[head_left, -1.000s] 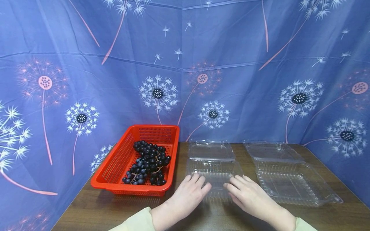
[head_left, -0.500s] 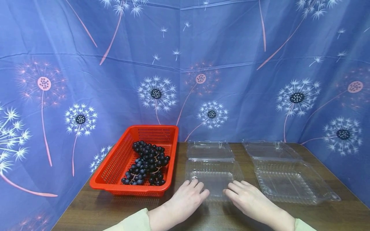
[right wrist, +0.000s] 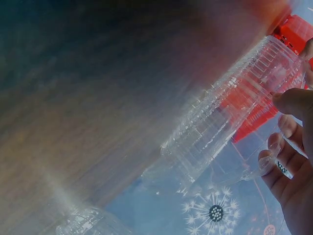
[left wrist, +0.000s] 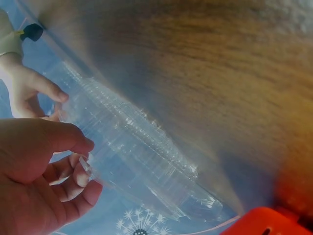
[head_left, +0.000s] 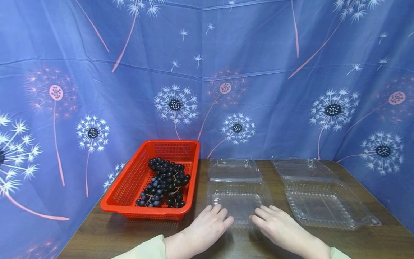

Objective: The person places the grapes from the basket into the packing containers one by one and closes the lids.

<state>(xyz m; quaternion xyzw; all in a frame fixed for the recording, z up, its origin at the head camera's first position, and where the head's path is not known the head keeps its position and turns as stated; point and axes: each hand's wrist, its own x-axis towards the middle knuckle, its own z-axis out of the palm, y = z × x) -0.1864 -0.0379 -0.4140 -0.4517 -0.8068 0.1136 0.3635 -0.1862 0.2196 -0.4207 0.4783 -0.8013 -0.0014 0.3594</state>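
Observation:
A clear plastic clamshell container (head_left: 238, 201) lies with its lid folded back on the table between my hands. My left hand (head_left: 207, 228) holds its near rim at the left; in the left wrist view the thumb (left wrist: 73, 139) is on one side of the rim and curled fingers on the other. At the right of that same rim, my right hand (head_left: 279, 226) pinches the edge, its fingertips (right wrist: 274, 142) curled over the plastic in the right wrist view. Further right lies a second opened clamshell container (head_left: 323, 208), untouched.
A red plastic basket (head_left: 116, 190) holding bunches of dark grapes (head_left: 168, 180) stands at the left of the brown wooden table (head_left: 97, 237). Behind the table hangs a blue cloth (head_left: 275, 43) with a dandelion print.
Both hands have moved slightly toward the person, and the middle container has slid a little the same way with them. The basket, grapes and right-hand container stay put.

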